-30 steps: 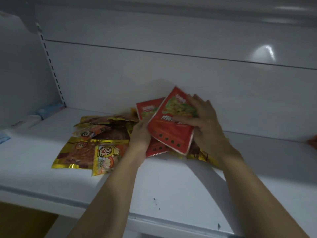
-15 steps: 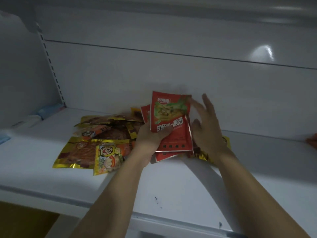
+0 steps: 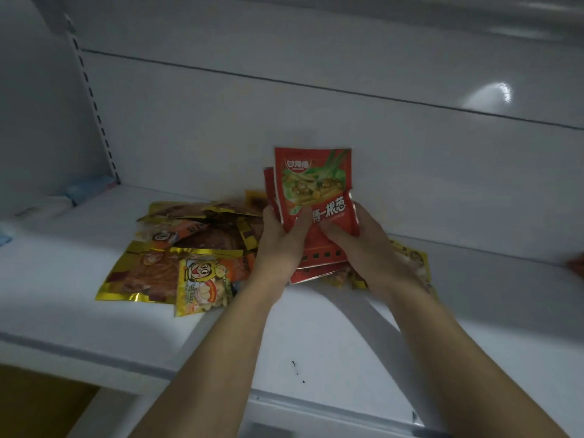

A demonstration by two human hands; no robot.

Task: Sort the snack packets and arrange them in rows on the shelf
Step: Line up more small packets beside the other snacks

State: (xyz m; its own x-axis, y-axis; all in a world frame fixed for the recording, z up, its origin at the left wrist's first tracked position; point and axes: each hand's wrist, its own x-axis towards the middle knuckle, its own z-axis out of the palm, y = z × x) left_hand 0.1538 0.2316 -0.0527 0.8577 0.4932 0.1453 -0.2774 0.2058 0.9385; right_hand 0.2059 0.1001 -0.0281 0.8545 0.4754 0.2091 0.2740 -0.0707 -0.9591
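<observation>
Far left: a blue packet (image 3: pixel 91 188) is seen lying at the back corner of the shelf, at the foot of a slotted upright (image 3: pixel 94 105).
Shelf: a white shelf (image 3: pixel 316 327) is seen from above and in front; small black marks (image 3: pixel 295 368) are borne near its front edge.
Left of centre: a gold foil packet (image 3: pixel 139 276) is laid flat, and its right side is overlapped by a yellow cartoon packet (image 3: pixel 202 284).
Behind these: a loose heap of gold and brown packets (image 3: pixel 215 222) is spread, unsorted and overlapping, up to the left wrist.
Left hand: the left hand (image 3: pixel 281 245) is closed on the left edge of the red snack packets (image 3: pixel 316 191); the thumb is pressed on the front face and the fingers are hidden behind.
Red snack packets: a small stack is held upright between both hands above the middle of the shelf, near the back panel (image 3: pixel 379 137). A second red edge is shown behind at the left and more red edges below; whether the lowest ones are held or rest on the heap cannot be told.
Right hand: the right hand (image 3: pixel 363 245) is clamped on the right lower corner of the stack, thumb in front, fingers curled round the edge.
Under the right wrist: yellow packets (image 3: pixel 410 257) are laid flat on the shelf.
Far right: a red object (image 3: pixel 576 263) is cut off by the frame edge and cannot be identified.
</observation>
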